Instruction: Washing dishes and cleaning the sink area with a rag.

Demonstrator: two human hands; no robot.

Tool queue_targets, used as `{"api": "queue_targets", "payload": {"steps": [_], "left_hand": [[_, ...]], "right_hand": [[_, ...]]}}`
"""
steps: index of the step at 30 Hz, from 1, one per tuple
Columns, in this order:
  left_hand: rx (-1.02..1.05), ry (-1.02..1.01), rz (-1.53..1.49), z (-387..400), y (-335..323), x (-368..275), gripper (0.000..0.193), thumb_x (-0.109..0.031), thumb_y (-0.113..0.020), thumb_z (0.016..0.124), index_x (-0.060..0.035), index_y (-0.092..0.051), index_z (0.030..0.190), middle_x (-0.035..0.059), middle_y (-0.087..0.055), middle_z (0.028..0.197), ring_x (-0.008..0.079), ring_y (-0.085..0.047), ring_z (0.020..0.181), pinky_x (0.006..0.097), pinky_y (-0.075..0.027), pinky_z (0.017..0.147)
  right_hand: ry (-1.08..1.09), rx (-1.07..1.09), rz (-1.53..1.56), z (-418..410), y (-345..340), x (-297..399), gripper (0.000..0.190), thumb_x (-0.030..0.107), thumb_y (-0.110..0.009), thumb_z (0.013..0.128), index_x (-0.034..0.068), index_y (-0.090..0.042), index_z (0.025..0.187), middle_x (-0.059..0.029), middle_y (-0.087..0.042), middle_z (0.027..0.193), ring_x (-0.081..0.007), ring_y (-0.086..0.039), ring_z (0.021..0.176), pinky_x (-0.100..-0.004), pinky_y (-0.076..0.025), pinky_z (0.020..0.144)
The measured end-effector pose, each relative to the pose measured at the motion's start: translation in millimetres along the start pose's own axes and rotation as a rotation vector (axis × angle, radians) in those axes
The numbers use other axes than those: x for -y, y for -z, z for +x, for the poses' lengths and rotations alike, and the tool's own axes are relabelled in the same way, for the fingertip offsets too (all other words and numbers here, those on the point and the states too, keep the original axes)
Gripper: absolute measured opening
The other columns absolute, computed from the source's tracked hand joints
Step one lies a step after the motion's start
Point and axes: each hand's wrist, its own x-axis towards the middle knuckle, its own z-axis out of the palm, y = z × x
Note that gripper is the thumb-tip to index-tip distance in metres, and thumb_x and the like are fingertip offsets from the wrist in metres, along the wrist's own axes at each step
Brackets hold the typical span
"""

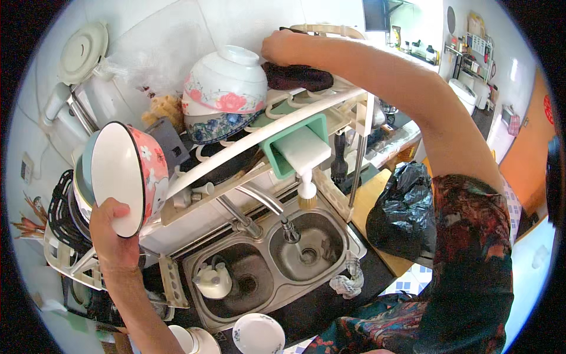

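My left hand (114, 234) grips the lower rim of a white bowl (117, 172) with a black edge and a pink flowered outside. The bowl is tipped on its side at the left end of a white over-sink rack (283, 126). Behind it stand other bowls, partly hidden. My right hand (283, 48) reaches across to the rack's top shelf, fingers curled, beside a dark elongated object (298, 77). My forearm and hand hide what the fingers touch. Left of that hand, an upturned white bowl with pink flowers (230, 88) sits on a blue-patterned bowl (221, 126).
Below is a double steel sink (269, 287); water runs from the faucet (269, 199). A cream object (213, 281) sits in the left basin. A green holder (274, 157) hangs on the rack. Nearby are a rag (349, 278), a white plate (258, 334) and a black plastic bag (400, 212).
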Motion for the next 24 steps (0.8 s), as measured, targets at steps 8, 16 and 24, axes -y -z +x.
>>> {"api": "queue_targets", "payload": {"steps": [8,16,24], "left_hand": [[-0.01,-0.083,0.134,3,4,6,0.015,-0.009,-0.06,0.065,-0.0069,-0.045,0.067,0.004,-0.045,0.069,0.0197,-0.05,0.069,0.0333,-0.045,0.068],[-0.134,-0.021,-0.025,0,0,6,0.035,0.005,-0.072,0.051,-0.0059,-0.046,0.072,0.0056,-0.045,0.066,0.0214,-0.048,0.062,0.033,-0.041,0.059],[-0.062,0.01,-0.027,-3,-6,-3,0.021,0.003,-0.061,0.061,-0.0062,-0.045,0.07,0.0019,-0.042,0.07,0.015,-0.046,0.066,0.0283,-0.044,0.064]], "right_hand": [[-0.24,-0.351,0.397,34,-18,-20,0.027,0.021,-0.057,0.077,0.006,-0.059,0.099,-0.0164,-0.06,0.103,-0.0358,-0.059,0.089,-0.041,-0.049,0.078],[0.233,0.042,0.276,12,-28,18,0.028,0.019,-0.058,0.074,0.004,-0.064,0.097,-0.017,-0.064,0.094,-0.0338,-0.061,0.085,-0.0439,-0.047,0.075],[0.126,0.002,0.202,-5,-16,9,0.023,0.01,-0.057,0.069,0.001,-0.064,0.089,-0.0197,-0.063,0.086,-0.0367,-0.061,0.082,-0.0426,-0.049,0.07]]}}
